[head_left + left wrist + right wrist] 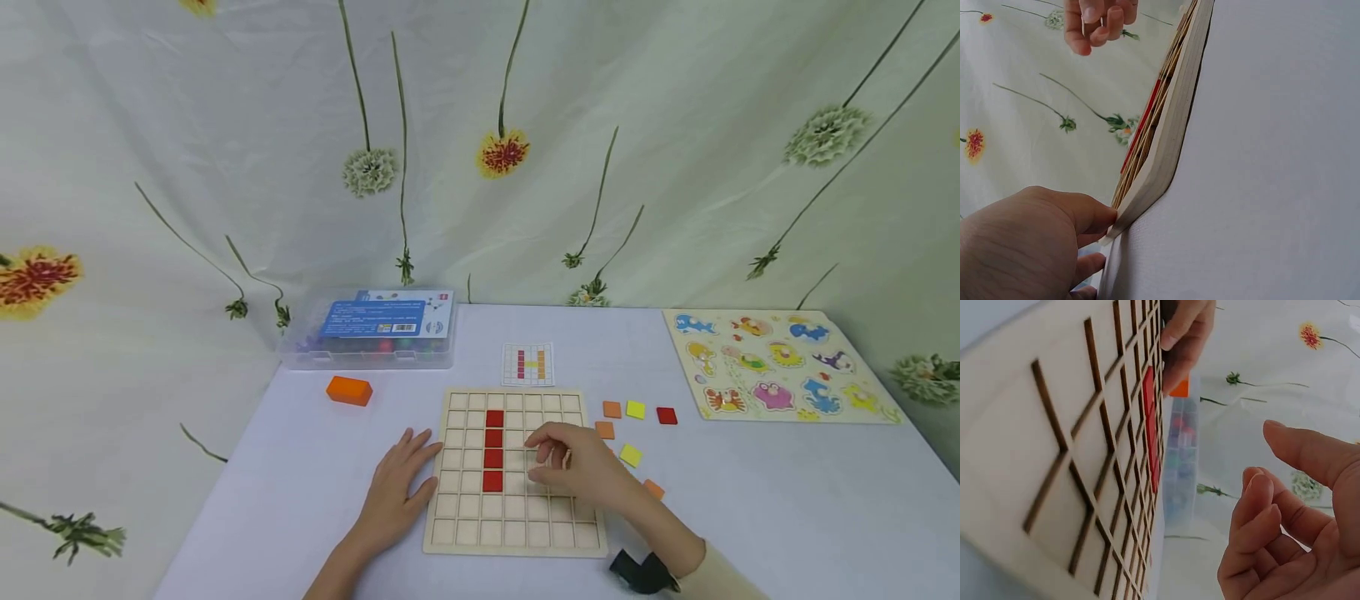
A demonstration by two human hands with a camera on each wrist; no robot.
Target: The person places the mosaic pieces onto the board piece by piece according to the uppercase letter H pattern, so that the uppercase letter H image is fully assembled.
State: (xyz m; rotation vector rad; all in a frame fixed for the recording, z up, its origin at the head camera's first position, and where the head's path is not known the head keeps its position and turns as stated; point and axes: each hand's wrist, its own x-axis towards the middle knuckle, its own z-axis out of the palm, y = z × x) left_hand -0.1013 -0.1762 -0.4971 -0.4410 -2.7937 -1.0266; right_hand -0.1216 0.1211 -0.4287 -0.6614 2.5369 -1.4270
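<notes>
The left hand [399, 483] lies flat with relaxed fingers fanned slightly apart, its thumb side touching the left edge of the wooden grid board [461, 539]; the board lies on the white tabletop [757, 508] in front of the person; four red tiles [492, 458] sit in one of its columns, left of the middle, one below another.

The right hand [573, 462] hovers above the board's right half; its thumb stands apart from the index finger, the other fingers loosely bent; the gap between thumb and index holds nothing visible in the right wrist view, though I cannot tell whether anything is tucked behind the bent fingers.

Just beside the board's right side lie loose orange tiles [612, 409], yellow tiles [631, 455] and a single red tile [667, 416]; a small pattern card [528, 377] lies just beyond the far edge; an orange block [349, 391] rests near a clear plastic case [360, 360] to the left.
</notes>
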